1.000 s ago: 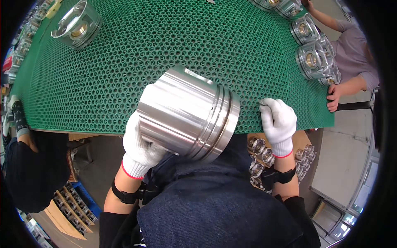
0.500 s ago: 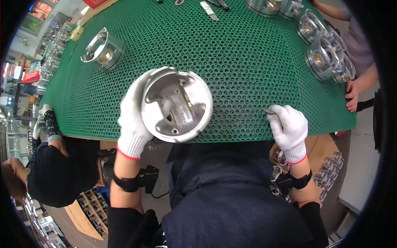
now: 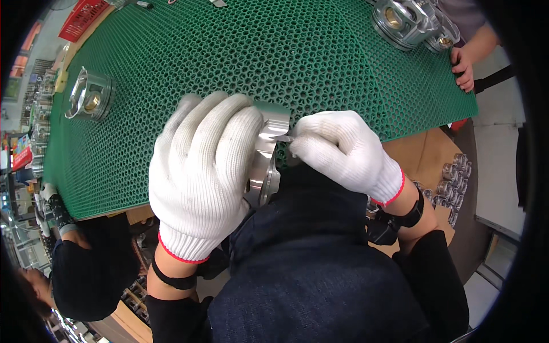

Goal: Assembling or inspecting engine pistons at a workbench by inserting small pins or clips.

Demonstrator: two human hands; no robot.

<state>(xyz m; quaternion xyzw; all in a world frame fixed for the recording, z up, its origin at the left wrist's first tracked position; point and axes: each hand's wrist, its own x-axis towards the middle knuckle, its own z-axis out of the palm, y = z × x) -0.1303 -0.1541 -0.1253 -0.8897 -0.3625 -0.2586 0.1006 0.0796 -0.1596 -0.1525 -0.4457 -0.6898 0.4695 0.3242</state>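
Head view: a metal piston (image 3: pixel 266 154) is held close to the body above the near edge of the green honeycomb mat (image 3: pixel 240 57).

The piston is clamped in the gloved left hand (image 3: pixel 203 177), whose fingers are wrapped over its crown. The gloved right hand (image 3: pixel 343 151) is closed, its fingertips pinched against the piston's upper rim. A second piston (image 3: pixel 90 102) is stood on the mat at far left; further pistons (image 3: pixel 409 20) are grouped at far right, beside another person's hand (image 3: pixel 463 66). Small metal parts (image 3: pixel 454 183) are stored in a box at lower right.
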